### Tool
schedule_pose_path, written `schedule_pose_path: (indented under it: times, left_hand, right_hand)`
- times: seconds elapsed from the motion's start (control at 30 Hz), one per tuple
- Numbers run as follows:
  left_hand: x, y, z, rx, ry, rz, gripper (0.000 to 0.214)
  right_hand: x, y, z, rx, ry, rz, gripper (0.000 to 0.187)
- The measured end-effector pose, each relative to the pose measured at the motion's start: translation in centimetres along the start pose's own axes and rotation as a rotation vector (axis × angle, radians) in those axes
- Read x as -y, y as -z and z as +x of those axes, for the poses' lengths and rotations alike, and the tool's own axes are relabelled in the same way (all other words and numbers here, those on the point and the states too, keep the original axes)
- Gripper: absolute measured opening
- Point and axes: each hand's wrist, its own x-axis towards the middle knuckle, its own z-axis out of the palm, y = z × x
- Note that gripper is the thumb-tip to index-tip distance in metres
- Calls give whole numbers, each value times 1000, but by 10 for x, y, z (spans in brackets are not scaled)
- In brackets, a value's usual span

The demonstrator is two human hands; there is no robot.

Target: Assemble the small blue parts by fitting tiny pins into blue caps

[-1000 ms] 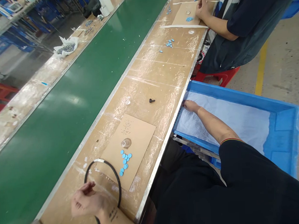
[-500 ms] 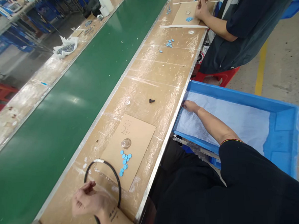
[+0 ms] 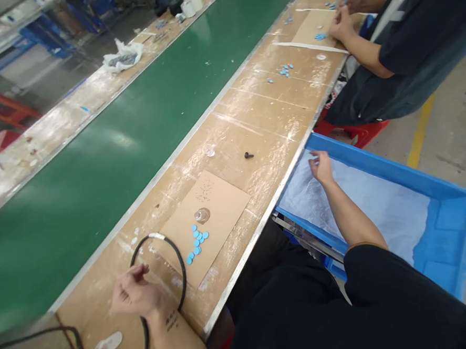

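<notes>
My left hand (image 3: 134, 292) is raised over the near end of the bench, inside the loop of a black cable (image 3: 180, 259). Its fingers are curled together, and whatever they may hold is hidden. My right hand (image 3: 321, 167) hovers over the white sheet lining a blue tray (image 3: 452, 208), fingers bent with a gap between thumb and forefinger. Nothing shows in that gap. Between the hands lies a cardboard sheet (image 3: 223, 212) bearing several light-blue discs (image 3: 196, 243), a small clear round dish (image 3: 202, 215) and a scatter of tiny dark bits (image 3: 206, 191).
A black screw-like knob (image 3: 248, 155) lies on the bench (image 3: 231, 143). Along its far side runs a green conveyor belt (image 3: 116, 139). Another person's hands (image 3: 342, 23) work at the far right, near loose blue pieces (image 3: 285, 71). A white flat piece (image 3: 108, 348) lies at lower left.
My right hand has come away from the tray's bench-side edge and moved over the white sheet, its fingers looser. The left hand keeps its curled pose. The whole view has shifted slightly.
</notes>
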Motion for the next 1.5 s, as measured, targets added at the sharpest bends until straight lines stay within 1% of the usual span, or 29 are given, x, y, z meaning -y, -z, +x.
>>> schedule_pose_path:
  times: [0.07, 0.1, 0.13, 0.17, 0.2, 0.23, 0.27, 0.33, 0.37, 0.4, 0.43, 0.47, 0.53, 0.63, 0.7, 0.77, 0.87, 0.97, 1.07, 1.17, 1.23, 1.37, 1.5]
  left_hand:
    - [6, 3, -4, 40, 6, 59, 21]
    - [9, 5, -6, 81, 9, 91, 23]
    - [12, 6, -8, 135, 7, 123, 25]
    - [14, 7, -11, 224, -5, 156, 27]
    - [15, 7, -13, 344, -57, 211, 28]
    - [15, 6, -15, 440, -115, 264, 28]
    - [15, 6, -17, 516, -162, 312, 27]
    - [12, 4, -21, 623, -225, 370, 27]
    - [9, 4, -23, 674, -241, 385, 28]
    - [5, 4, -25, 733, -254, 394, 28]
    - [2, 5, -26, 801, -264, 402, 29]
    - [-2, 7, -26, 873, -272, 411, 29]
    - [-9, 11, -26, 1003, -283, 430, 30]
    - [-13, 19, -22, 1115, -297, 466, 32]
    - [-12, 23, -20, 1156, -298, 505, 32]
    - [-9, 24, -19, 1173, -292, 542, 28]
    - [-7, 23, -20, 1164, -297, 556, 21]
    - [-9, 22, -22, 1155, -309, 564, 23]
    - [-10, 20, -23, 1130, -312, 568, 27]
    - [-5, 18, -23, 1067, -334, 552, 28]
    - [3, 15, -24, 1031, -362, 526, 29]
    - [18, 9, -24, 973, -424, 456, 31]
    - [26, 7, -26, 870, -439, 336, 35]
  right_hand:
    - [14, 20, -14, -234, -3, 83, 36]
    - [27, 29, -21, -506, 14, 276, 28]
    - [42, 37, -29, -581, 56, 352, 24]
    - [62, 44, -37, -595, 128, 420, 19]
    - [85, 50, -45, -573, 270, 536, 14]
    - [110, 53, -53, -494, 437, 608, 10]
    - [137, 55, -60, -359, 593, 608, 7]
    - [189, 53, -70, -9, 834, 500, 9]
    - [211, 49, -71, 83, 908, 446, 9]
    - [229, 43, -70, 127, 940, 402, 9]
    - [241, 37, -67, 126, 938, 374, 10]
    - [248, 30, -62, 91, 902, 356, 13]
    - [246, 18, -49, 0, 767, 326, 19]
    - [219, 7, -29, -90, 539, 251, 28]
    - [200, 5, -19, -86, 435, 180, 35]
    - [189, 4, -11, -62, 388, 99, 43]
    - [186, 0, -7, -36, 394, 0, 47]
    - [187, -7, -9, -39, 422, -40, 46]
    - [181, -13, -9, -49, 439, -36, 46]
    - [169, -12, 0, -3, 430, 20, 48]
    - [159, -6, 14, -15, 393, 23, 49]
    - [136, 9, 55, -131, 250, -50, 51]
    - [121, 15, 100, -141, 175, -116, 49]
